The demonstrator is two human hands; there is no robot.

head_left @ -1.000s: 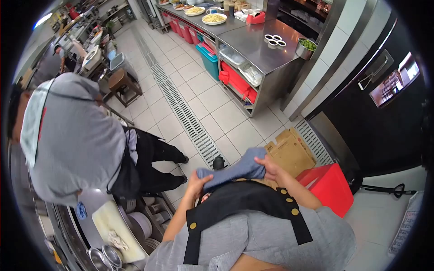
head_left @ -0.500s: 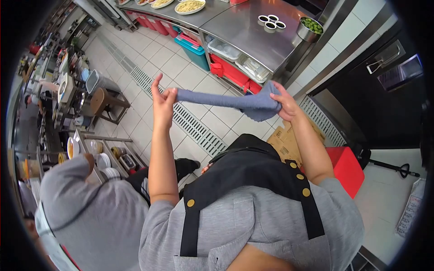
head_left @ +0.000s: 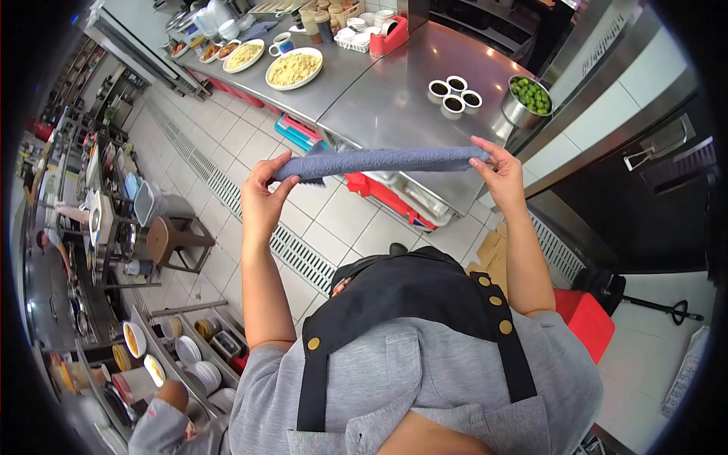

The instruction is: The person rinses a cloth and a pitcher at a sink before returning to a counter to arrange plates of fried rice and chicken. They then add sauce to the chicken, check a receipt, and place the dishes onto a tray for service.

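head-worn view, forward and down

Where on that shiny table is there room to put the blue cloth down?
The steel counter is bare between the big plate of yellow noodles and the three small dark sauce cups, and along its near edge. The far end is crowded with plates, jars and a red tape dispenser.

Steel counter [head_left: 394,98], noodle plate [head_left: 293,68], three sauce cups [head_left: 453,89], bowl of limes [head_left: 528,98] (green), red bin [head_left: 588,322]

Bright, even kitchen light, sharp at centre; strong fisheye bending and black vignette at the edges.
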